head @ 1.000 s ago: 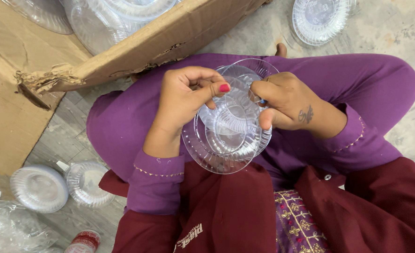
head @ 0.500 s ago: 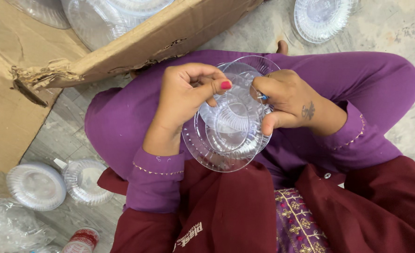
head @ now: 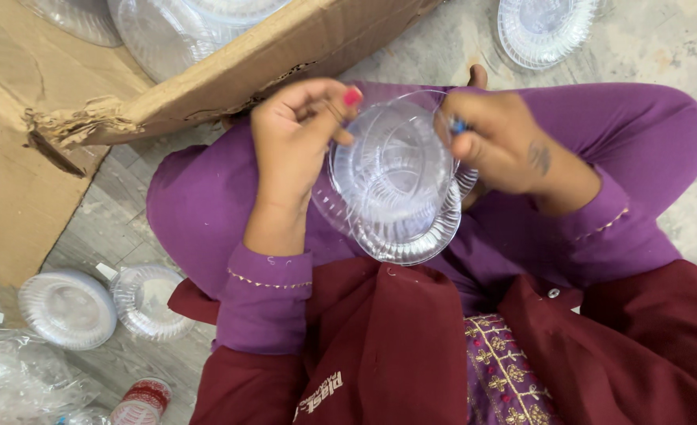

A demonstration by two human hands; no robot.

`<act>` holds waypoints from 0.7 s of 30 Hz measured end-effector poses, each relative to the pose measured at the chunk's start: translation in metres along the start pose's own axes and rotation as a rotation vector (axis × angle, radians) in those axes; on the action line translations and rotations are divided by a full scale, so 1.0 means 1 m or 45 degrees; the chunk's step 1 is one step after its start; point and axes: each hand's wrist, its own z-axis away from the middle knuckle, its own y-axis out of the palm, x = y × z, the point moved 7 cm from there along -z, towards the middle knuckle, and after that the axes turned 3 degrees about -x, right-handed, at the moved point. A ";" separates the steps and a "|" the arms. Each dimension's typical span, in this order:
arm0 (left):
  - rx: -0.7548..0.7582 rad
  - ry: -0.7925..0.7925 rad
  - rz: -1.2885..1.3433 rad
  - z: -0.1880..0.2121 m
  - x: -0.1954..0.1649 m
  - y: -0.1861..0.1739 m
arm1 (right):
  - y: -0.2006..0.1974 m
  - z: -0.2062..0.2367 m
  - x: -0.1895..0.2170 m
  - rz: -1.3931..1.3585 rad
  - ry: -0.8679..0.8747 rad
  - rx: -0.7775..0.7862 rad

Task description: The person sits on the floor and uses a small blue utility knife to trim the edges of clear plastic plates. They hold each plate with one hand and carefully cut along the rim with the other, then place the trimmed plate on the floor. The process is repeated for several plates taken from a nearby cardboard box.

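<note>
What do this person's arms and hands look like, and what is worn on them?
Both arms wear long purple sleeves with a thin line of pale stitching near each cuff. The left hand is bare, with a red-painted thumbnail. The right hand is bare too, with a small dark tattoo on its back. No rings, bracelets or gloves are visible.

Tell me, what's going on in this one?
A person seated on the floor holds a small stack of clear plastic plates over their lap. The left hand pinches the stack's left rim, the right hand grips the right rim. A torn cardboard box holding more plates sits ahead on the left. Two plate stacks lie on the floor at lower left, another plate at top right.
</note>
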 end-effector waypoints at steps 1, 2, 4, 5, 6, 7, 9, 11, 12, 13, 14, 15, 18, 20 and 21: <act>-0.086 0.007 -0.017 -0.001 0.000 -0.005 | -0.004 -0.001 -0.003 -0.103 0.047 -0.042; -0.083 -0.003 0.018 -0.002 0.000 -0.005 | -0.009 -0.002 -0.006 -0.203 0.091 -0.085; -0.075 -0.020 0.085 -0.004 -0.001 -0.004 | -0.018 -0.006 -0.012 -0.333 0.186 -0.231; -0.024 -0.001 0.112 -0.004 -0.004 -0.001 | -0.024 -0.008 -0.016 -0.364 0.237 -0.336; 0.028 0.018 0.140 -0.003 -0.006 0.002 | -0.030 -0.008 -0.019 -0.393 0.288 -0.442; 0.081 0.036 0.168 -0.002 -0.009 0.006 | -0.036 -0.009 -0.019 -0.384 0.318 -0.500; 0.157 0.014 0.252 0.000 -0.011 0.011 | -0.047 -0.008 -0.018 -0.366 0.381 -0.615; 0.226 0.006 0.278 0.001 -0.014 0.015 | -0.056 -0.010 -0.011 -0.378 0.339 -0.669; 0.258 0.008 0.264 0.002 -0.015 0.018 | -0.060 -0.010 -0.008 -0.384 0.319 -0.695; 0.290 0.008 0.250 0.003 -0.016 0.020 | -0.064 -0.009 -0.009 -0.379 0.373 -0.701; 0.316 0.023 0.220 0.004 -0.017 0.022 | -0.070 -0.006 -0.011 -0.377 0.430 -0.705; 0.342 0.041 0.191 0.005 -0.018 0.025 | -0.075 -0.003 -0.014 -0.375 0.485 -0.709; 0.135 0.300 -0.409 0.009 -0.024 0.027 | -0.105 0.014 -0.017 -0.206 0.495 -0.698; 0.073 0.518 -0.837 0.014 -0.031 0.035 | -0.124 0.037 -0.024 -0.121 0.533 -0.733; 0.134 0.616 -0.978 0.017 -0.033 0.043 | -0.135 0.048 -0.030 -0.075 0.562 -0.749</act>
